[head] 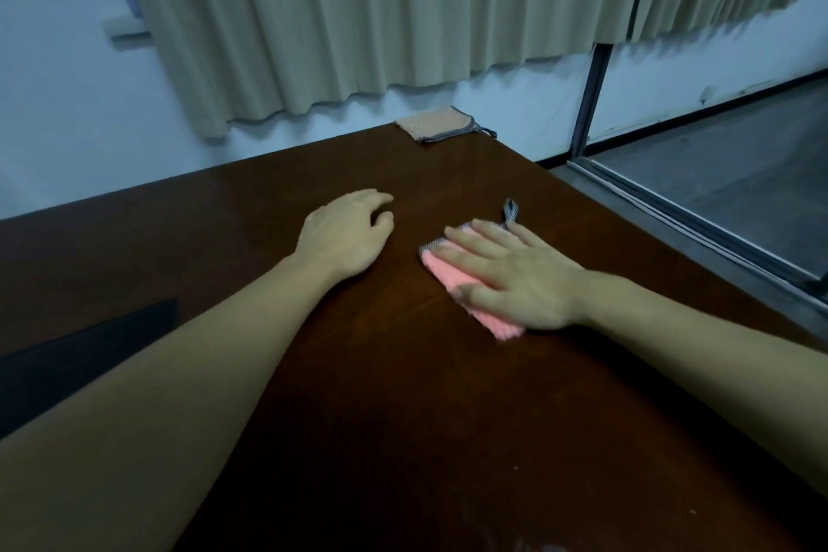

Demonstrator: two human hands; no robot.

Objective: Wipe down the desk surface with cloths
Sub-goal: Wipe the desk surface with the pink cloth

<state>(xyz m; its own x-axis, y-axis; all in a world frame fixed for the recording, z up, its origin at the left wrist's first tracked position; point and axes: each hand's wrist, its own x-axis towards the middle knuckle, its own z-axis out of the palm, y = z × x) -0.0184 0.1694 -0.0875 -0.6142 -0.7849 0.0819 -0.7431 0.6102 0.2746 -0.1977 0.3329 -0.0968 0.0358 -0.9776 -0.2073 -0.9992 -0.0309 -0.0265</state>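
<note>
Wiping desk (448, 394) now: right hand (515, 278) flat, fingers straight on pink cloth (448, 276), left hand (345, 233) loosely curled, holding nothing. Next I'd sweep toward the far cloth (437, 124).

pink cloth (452, 278) mostly hidden under right hand (519, 278)

Right hand (515, 278) flat on pink cloth (452, 278); left hand (345, 233) apparently resting on desk (403, 417).
</note>
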